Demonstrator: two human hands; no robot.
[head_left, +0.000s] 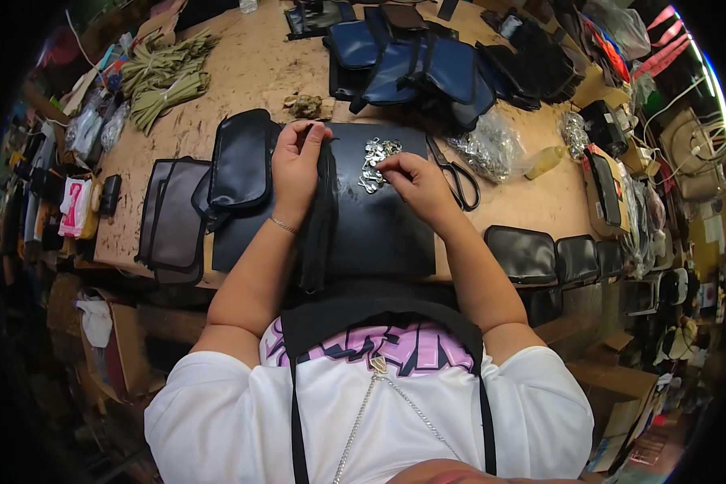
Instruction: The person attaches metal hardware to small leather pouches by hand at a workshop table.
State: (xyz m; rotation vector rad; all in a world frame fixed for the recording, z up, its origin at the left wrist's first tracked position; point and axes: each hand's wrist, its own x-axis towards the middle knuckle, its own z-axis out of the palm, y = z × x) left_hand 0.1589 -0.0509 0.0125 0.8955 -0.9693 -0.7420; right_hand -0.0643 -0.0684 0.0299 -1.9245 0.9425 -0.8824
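Note:
My left hand [300,155] has its fingers pinched at the top end of a long black zipper strip [319,218], which hangs down over the black board [379,234]. My right hand [411,181] is at a small pile of silver metal pieces [373,157] on the board, its thumb and fingertips pressed together at the pile's right side. Whatever is between those fingertips is too small to make out. Black-handled scissors [462,184] lie just right of the board. A black leather pouch [240,160] rests left of my left hand.
Dark blue pouches [403,68] are heaped at the back. Plastic bags of metal parts [488,149] and a small bottle [545,162] lie right. Black pouches [520,254] line the right front edge. Grey-brown panels [173,214] and tied strip bundles [165,73] are left.

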